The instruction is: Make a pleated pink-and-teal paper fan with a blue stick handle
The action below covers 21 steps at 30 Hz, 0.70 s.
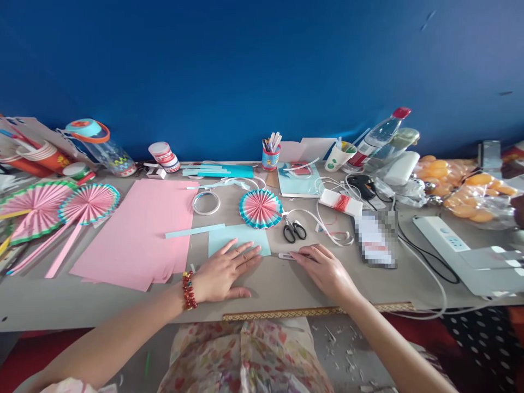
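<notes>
Fingers of your left hand (227, 270) lie spread flat, pinning the pale blue sheet (239, 238) on the table (266, 292). Right hand (325, 268) fingertips touch a slim white tool (287, 255) just beside it; grasp unclear. Keep palm pressure even, or the sheet may slip.

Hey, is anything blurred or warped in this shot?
Head view: the wide lens bows the table edge; a pixelated patch hides one item right of the scissors; left hand and right hand look sharp; light is even, shadows soft.
</notes>
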Tool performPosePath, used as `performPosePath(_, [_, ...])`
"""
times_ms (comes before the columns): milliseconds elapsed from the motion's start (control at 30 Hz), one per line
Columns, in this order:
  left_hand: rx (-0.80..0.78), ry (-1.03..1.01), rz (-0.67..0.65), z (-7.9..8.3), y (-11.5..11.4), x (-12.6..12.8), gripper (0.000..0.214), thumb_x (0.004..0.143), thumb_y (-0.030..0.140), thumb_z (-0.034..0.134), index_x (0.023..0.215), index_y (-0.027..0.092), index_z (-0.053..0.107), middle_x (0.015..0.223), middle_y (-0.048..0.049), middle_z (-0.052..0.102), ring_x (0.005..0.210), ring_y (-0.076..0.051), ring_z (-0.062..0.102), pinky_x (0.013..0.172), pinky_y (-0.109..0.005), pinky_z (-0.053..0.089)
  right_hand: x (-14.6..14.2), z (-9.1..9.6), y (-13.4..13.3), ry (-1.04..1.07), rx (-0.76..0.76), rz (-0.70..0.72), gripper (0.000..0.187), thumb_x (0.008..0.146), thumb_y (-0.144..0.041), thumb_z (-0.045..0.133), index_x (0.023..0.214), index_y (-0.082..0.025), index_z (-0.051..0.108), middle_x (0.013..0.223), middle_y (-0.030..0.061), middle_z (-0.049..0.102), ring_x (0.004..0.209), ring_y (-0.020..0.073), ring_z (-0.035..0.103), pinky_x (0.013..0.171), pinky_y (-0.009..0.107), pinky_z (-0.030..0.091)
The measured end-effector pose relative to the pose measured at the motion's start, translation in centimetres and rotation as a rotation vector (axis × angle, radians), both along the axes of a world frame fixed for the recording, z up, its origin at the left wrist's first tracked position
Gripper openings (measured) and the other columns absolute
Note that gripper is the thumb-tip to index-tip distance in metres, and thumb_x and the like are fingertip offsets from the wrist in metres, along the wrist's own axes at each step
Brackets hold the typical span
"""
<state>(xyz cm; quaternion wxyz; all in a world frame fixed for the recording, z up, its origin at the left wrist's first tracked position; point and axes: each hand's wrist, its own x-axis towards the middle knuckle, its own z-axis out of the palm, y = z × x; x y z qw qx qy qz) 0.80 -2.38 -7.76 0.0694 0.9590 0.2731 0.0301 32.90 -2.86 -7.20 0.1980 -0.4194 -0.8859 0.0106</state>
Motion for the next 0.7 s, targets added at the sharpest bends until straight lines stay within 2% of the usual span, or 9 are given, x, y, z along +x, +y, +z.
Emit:
performPosePath(433, [0.012, 0.016, 0.004, 0.2, -0.1, 0.0, 0.081, 0.095, 0.070, 0.026, 0.158, 0.022, 0.009, 0.164, -0.0051, 0.020, 0.152, -0.025, 0.015, 0.123, -0.048, 0.003, -1.2, -0.7, -0.6, -0.036, 0.034, -0.036, 0.032, 0.101, -0.017, 0.043, 0.114, -0.022, 0.072, 0.100, 0.0077, 0.070, 0.088, 0.0199, 0.062, 0.078, 0.031, 0.055])
performPosePath(700, [-0.011, -0.004, -0.001, 0.1, -0.1, 0.0, 0.085, 0.094, 0.071, 0.026, 0.158, 0.021, 0.001, 0.164, -0.0062, 0.019, 0.152, -0.025, 0.015, 0.123, -0.049, 0.003, -2.3, -0.6, -1.1, 0.012, 0.006, -0.036, 0.031, 0.100, -0.016, 0.044, 0.113, -0.021, 0.072, 0.098, 0.0087, 0.070, 0.088, 0.0201, 0.062, 0.077, 0.031, 0.056])
